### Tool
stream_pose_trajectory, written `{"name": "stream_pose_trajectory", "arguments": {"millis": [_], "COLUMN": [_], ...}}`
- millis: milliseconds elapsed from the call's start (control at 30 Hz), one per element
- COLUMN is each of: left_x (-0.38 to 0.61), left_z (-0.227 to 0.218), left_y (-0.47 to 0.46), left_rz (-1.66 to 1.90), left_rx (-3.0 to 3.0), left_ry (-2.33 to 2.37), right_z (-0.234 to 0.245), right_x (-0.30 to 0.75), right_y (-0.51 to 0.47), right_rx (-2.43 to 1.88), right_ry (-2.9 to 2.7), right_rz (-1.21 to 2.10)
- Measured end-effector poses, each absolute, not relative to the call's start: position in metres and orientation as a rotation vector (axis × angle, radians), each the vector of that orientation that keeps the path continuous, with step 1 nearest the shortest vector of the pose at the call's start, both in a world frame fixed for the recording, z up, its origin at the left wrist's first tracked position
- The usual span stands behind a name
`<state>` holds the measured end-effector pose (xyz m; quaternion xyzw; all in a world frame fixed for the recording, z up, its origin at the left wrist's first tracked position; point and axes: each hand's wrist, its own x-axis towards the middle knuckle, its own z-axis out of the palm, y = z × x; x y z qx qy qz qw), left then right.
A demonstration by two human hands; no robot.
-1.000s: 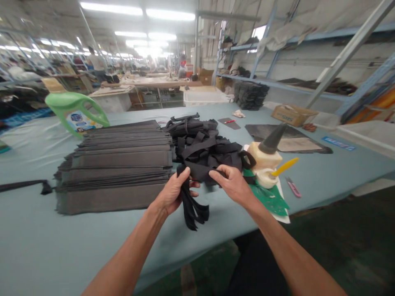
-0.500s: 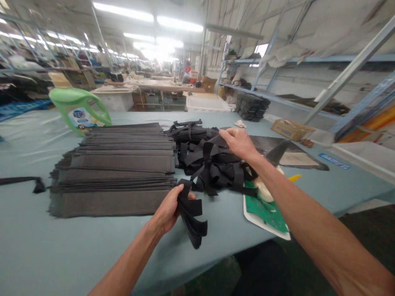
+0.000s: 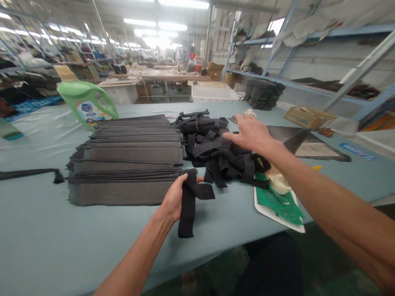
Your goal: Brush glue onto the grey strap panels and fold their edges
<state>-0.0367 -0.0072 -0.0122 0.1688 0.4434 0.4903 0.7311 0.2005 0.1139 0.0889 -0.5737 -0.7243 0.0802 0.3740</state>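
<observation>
My left hand [image 3: 173, 198] is closed around a few black fabric strips [image 3: 187, 216], whose ends hang down and stick out to the right. Just left of it, long dark fabric pieces [image 3: 120, 193] lie overlapped in a wide row. My right hand [image 3: 251, 133] hovers at the far right side of a loose heap of black strips [image 3: 212, 154], thumb and fingers apart, with nothing visible in it. A tied bundle of black strips [image 3: 203, 123] lies behind the heap.
A green detergent jug [image 3: 84, 100] stands at the back left. On the right are a green and white board [image 3: 279, 205], a cardboard box [image 3: 304, 117] and a dark flat sheet [image 3: 284, 133]. A dark fabric stack [image 3: 263, 93] sits at the far edge.
My right hand has opened from a pinch and shifted slightly right. The strips in my left hand now hang straighter and less fanned. The view has turned a little left.
</observation>
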Motion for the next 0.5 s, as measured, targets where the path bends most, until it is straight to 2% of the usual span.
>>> {"name": "stream_pose_trajectory", "arguments": {"millis": [67,167,200,267,367,500], "left_x": [-0.032,-0.027,-0.026,-0.024,-0.02,-0.015], "left_z": [-0.006,-0.003,-0.004,-0.006,-0.008,-0.008], "left_y": [0.0,0.009,0.011,0.011,0.007,0.002], "left_rz": [1.129,1.202,1.211,1.209,1.217,1.266], "left_rx": [0.356,0.348,0.35,0.363,0.408,0.481], "left_ry": [0.954,0.937,0.939,0.947,0.936,0.903], "right_z": [0.074,0.044,0.034,0.019,0.008,0.003], "right_x": [0.184,0.161,0.156,0.15,0.152,0.156], "right_y": [0.08,0.037,0.028,0.017,0.015,0.015], "right_rx": [-1.474,-1.228,-1.163,-1.15,-1.168,-1.093], "right_ry": [-2.025,-2.194,-2.186,-2.123,-2.015,-2.075], "right_rz": [0.28,0.994,1.086,1.083,0.831,0.955]}}
